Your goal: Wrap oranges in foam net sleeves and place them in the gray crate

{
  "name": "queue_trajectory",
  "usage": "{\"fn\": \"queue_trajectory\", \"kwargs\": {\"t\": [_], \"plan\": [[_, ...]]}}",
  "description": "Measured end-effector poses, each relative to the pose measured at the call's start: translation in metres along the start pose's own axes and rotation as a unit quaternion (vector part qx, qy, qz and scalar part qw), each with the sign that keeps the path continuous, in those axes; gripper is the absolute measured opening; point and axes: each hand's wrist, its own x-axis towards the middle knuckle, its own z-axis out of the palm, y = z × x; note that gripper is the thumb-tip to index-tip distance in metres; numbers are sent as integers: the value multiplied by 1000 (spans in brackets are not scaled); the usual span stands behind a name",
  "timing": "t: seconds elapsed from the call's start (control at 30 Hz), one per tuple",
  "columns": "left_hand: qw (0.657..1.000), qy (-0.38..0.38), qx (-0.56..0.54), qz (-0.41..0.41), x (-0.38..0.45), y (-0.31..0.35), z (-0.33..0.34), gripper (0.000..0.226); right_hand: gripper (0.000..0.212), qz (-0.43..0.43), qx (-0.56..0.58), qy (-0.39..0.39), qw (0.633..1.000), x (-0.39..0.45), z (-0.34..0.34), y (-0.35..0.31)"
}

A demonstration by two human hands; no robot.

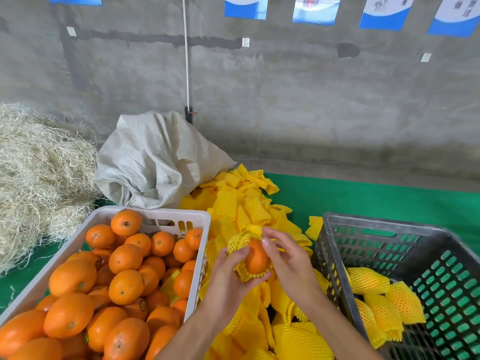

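The orange (256, 258) sits between the two hands, its long axis running roughly upright and away from the person, with a foam net sleeve (242, 241) bunched over its far end and a band of net curling under its near end. The left hand (228, 271) cups the fruit from below and the left side, fingers (240, 252) curled round the net and pinching it against the peel. The right hand (285, 258) comes in from the right, its fingers pinching the sleeve's edge at the top of the orange. Most of the peel facing the camera is bare, so the sleeve probably has to be drawn toward the palms along that long axis.

The gray crate (345, 222) stands just right of the right-hand fingers, nearer that hand, and holds several wrapped oranges (368, 280). The white crate (200, 222), left of the left hand, is heaped with bare oranges (124, 258). Loose sleeves (241, 211) lie piled on the green bench (363, 193) beyond and beneath the fingers.
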Motion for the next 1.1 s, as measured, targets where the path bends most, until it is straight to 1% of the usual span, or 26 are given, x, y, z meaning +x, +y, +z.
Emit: {"fn": "queue_trajectory", "kwargs": {"t": [0.07,0.17,0.2,0.27,0.33,0.4,0.47,0.53,0.6,0.67,0.73,0.77,0.8,0.87,0.9,1.0,1.07,1.1], "plan": [[1000,-18,9,-12,-2,-2,-1,95,28,13,41,-19,999,0,2,-1],[998,-30,60,9,-1,-6,-4,74,22,16,71,-13,997,5,-5,3],[996,-33,77,17,0,-6,-5,69,20,10,64,-12,998,6,-9,4],[994,-33,102,26,0,-6,-4,55,18,-27,-7,-7,1000,6,-15,3],[993,-25,113,23,0,-6,-5,51,17,-70,-96,0,993,5,-15,2],[990,-13,141,19,1,-6,-7,63,21,-77,-120,31,989,4,-11,-1],[985,8,172,7,2,-6,-6,82,25,-69,-104,58,991,2,-8,-5],[986,25,167,-7,1,-7,-4,92,26,-86,-94,65,990,0,-5,-8],[990,44,136,-17,0,-5,-3,93,25,-125,-110,59,984,-1,-2,-10],[990,57,132,-5,-1,-2,-4,91,23,-135,-141,31,980,-2,0,-8],[989,71,132,11,0,0,-4,90,18,-101,-160,2,982,-2,-1,0],[990,77,122,10,0,1,-4,89,19,-68,-164,-16,984,-3,-1,3],[991,77,112,7,0,2,-4,86,30,-33,-162,-40,985,-4,0,5],[992,57,108,2,0,3,-2,69,51,27,-139,-85,986,-7,3,9],[993,48,109,0,1,2,-2,61,57,45,-126,-95,986,-8,5,9],[991,74,116,6,2,-4,-3,44,78,88,-93,-87,988,-9,7,10],[990,90,111,12,3,-8,-5,46,89,103,-96,-72,987,-8,6,9],[991,95,98,10,3,-8,-6,46,88,103,-96,-65,988,-9,4,7]]}}
